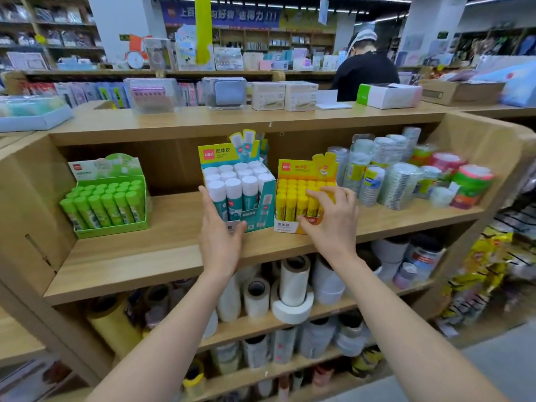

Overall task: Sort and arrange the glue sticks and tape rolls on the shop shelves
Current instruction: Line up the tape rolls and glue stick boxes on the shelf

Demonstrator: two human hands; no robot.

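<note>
On the upper wooden shelf (130, 256) stand three display boxes of glue sticks. The green box (110, 195) is at the left, the teal box with white caps (240, 190) in the middle, the yellow box (301, 198) just right of it. My left hand (220, 230) holds the teal box at its front left corner, fingers up its side and thumb across its front. My right hand (330, 219) grips the yellow box at its front right, fingers over the stick tops. Clear and coloured tape rolls (406, 175) are piled at the shelf's right end.
Lower shelves hold white and brown tape rolls (293, 288) and more rolls below. The unit's top (203, 120) carries clear and white boxes. A person in black (362, 68) stands behind the unit. Yellow packets (478, 265) hang at the right side.
</note>
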